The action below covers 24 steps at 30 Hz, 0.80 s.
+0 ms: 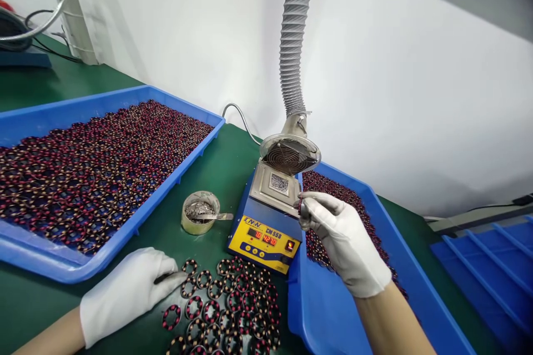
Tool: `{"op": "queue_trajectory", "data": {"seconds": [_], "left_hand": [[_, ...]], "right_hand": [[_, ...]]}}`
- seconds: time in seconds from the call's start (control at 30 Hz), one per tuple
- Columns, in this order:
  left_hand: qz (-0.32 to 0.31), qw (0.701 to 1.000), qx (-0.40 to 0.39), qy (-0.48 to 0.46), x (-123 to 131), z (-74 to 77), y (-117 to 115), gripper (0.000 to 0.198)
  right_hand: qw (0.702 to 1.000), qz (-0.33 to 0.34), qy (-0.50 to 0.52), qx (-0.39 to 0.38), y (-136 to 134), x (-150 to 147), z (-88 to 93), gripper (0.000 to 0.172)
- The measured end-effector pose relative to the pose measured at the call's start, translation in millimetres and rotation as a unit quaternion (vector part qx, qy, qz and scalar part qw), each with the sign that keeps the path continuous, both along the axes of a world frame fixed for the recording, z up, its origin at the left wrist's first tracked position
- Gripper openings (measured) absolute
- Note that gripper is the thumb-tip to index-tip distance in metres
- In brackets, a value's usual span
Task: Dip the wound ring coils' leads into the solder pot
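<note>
My right hand (343, 236), in a white glove, pinches a small dark wire-wound ring (298, 203) with reddish windings, upright at the right edge of the solder pot (264, 244). The pot's square bath of molten solder (279, 183) lies just left of the fingertips. My left hand (135, 288), also gloved, rests low over the green table; its thumb and index finger close at the left edge of a spread of wire-wound rings (234, 300). The fingertips meet one ring (189, 287) there, partly hidden by them. Windings on these rings look red or pale copper.
A tin (195, 226) of grey matter with a flat metal strip across it stands left of the pot. Blue trays of rings flank it, the left tray (125, 230) and the right tray (333, 310). A fume hood (290, 154) on a grey hose (292, 44) hangs over the bath.
</note>
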<state>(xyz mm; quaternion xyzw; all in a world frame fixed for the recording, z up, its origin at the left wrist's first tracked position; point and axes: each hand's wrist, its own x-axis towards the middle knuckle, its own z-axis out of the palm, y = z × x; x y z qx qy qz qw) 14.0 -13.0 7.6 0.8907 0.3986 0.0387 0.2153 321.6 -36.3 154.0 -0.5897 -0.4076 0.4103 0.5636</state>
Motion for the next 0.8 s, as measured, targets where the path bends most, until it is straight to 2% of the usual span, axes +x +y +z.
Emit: {"op": "queue_trajectory", "data": {"seconds": [0.23, 0.4, 0.53, 0.8], "left_hand": [[0.006, 1.000, -0.006, 0.001, 3, 2.1, 0, 0.046], [0.019, 0.999, -0.043, 0.015, 6, 8.2, -1, 0.044], [0.028, 0.997, -0.069, 0.027, 9, 12.3, -2, 0.044], [0.040, 0.994, -0.097, 0.026, 12, 14.7, -1, 0.044]], "right_hand": [[0.994, -0.008, -0.106, 0.006, 23, 8, -3.0, 0.036], [0.968, -0.029, -0.248, 0.010, 57, 19, -14.3, 0.036], [0.950, -0.041, -0.310, 0.017, 77, 27, -25.4, 0.034], [0.924, -0.032, -0.380, 0.004, 88, 32, -34.7, 0.033]]}}
